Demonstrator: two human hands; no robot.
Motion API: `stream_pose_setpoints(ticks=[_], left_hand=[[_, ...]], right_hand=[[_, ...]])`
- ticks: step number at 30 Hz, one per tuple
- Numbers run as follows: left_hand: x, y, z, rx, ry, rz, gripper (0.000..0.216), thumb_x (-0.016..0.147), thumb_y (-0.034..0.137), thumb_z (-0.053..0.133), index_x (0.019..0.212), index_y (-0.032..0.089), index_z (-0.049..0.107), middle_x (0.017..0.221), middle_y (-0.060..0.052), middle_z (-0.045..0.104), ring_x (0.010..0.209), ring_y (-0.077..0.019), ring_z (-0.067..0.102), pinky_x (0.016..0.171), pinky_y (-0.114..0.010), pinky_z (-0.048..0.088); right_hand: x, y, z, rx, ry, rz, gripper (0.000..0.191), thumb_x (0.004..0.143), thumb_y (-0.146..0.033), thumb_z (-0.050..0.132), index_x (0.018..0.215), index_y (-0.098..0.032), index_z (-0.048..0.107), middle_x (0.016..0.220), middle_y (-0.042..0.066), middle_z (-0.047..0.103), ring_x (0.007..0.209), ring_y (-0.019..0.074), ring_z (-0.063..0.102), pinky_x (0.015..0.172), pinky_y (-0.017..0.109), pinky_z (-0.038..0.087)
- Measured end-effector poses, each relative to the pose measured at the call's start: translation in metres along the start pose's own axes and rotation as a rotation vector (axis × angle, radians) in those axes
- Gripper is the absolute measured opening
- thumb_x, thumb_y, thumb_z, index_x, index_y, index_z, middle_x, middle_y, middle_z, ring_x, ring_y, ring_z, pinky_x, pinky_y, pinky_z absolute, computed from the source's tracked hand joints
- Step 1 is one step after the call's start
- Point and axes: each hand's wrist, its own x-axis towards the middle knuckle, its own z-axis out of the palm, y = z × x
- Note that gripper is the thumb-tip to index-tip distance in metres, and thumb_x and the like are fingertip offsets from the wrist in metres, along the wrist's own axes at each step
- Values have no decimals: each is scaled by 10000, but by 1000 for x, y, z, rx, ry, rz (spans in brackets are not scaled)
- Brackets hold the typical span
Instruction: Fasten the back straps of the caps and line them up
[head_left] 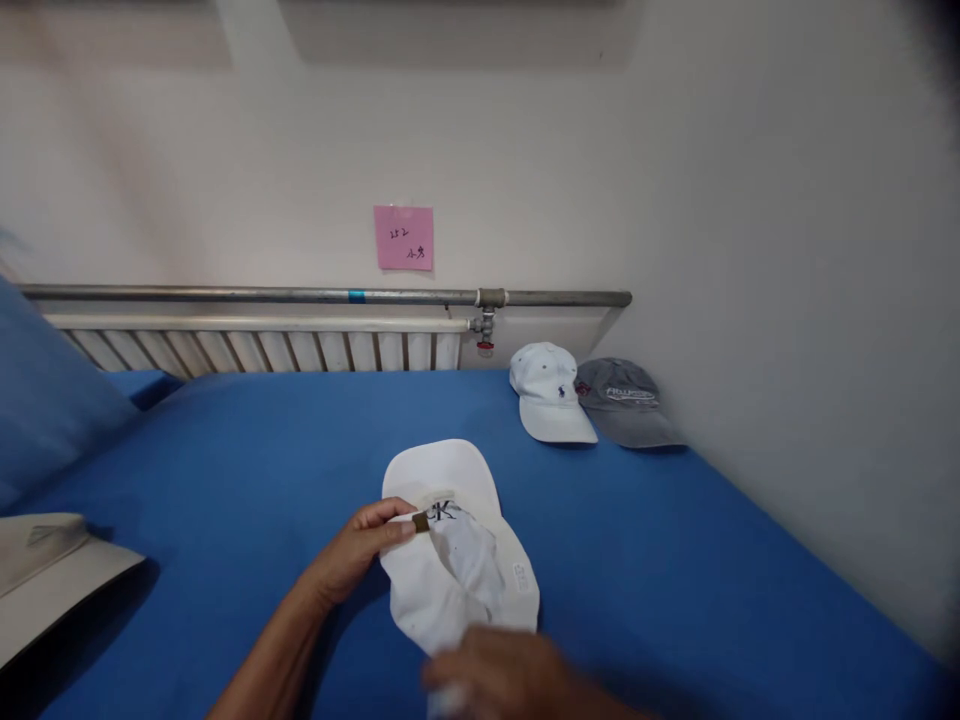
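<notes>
fingers point(390, 525) of the person's left hand point(360, 550) are pinched together on a small brass-coloured metal buckle point(421, 521) at the back strap of a white cotton baseball cap point(457, 560), thumb below and the other fingertips curled over it from above. the cap lies upside down on the blue fabric-covered surface point(675, 560), its curved brim pointing away from those fingers toward the wall and its crumpled crown sagging toward the person. a dark embroidered logo sits just right of the pinching fingertips. the person's right hand point(502, 675) is blurred at the near edge of the cap, touching or gripping the crown's lower fabric; whether its fingers are closed on the cloth or only resting there cannot be told.

well beyond the fingers and to their right, close to the wall corner, a second white baseball cap with a small dark emblem point(550, 395) rests beside a grey baseball cap with pale lettering point(626, 405), the two touching at their sides. far to the left of the left hand, a beige cap brim point(52, 580) shows at the frame's edge. behind everything runs a grey metal pipe point(300, 296) above a white ribbed radiator point(262, 348), with a pink paper note point(403, 238) stuck on the wall above.
</notes>
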Motion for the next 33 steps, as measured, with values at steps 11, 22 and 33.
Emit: stream_pose_setpoints(ticks=[11, 22, 33], left_hand=[[-5, 10, 5, 59, -39, -10, 220, 682, 321, 748, 819, 151, 717, 669, -5, 649, 561, -97, 529, 565, -214, 362], [-4, 6, 5, 4, -28, -21, 258, 620, 268, 795, 841, 168, 706, 743, -26, 701, 564, -110, 577, 550, -214, 401], [-7, 8, 7, -30, -17, -84, 268, 596, 286, 826, 817, 172, 727, 713, -29, 718, 513, -102, 579, 506, -202, 408]], right_hand=[[48, 31, -13, 642, 257, 615, 229, 856, -356, 475, 798, -166, 587, 590, -39, 493, 409, 48, 347, 390, 181, 247], [42, 28, -15, 695, 315, 600, 165, 802, -331, 548, 786, -170, 579, 660, -36, 587, 375, 27, 409, 381, 171, 304], [44, 35, -4, 769, 394, 634, 131, 803, -289, 570, 835, -174, 623, 545, -53, 523, 381, 41, 351, 389, 184, 269]])
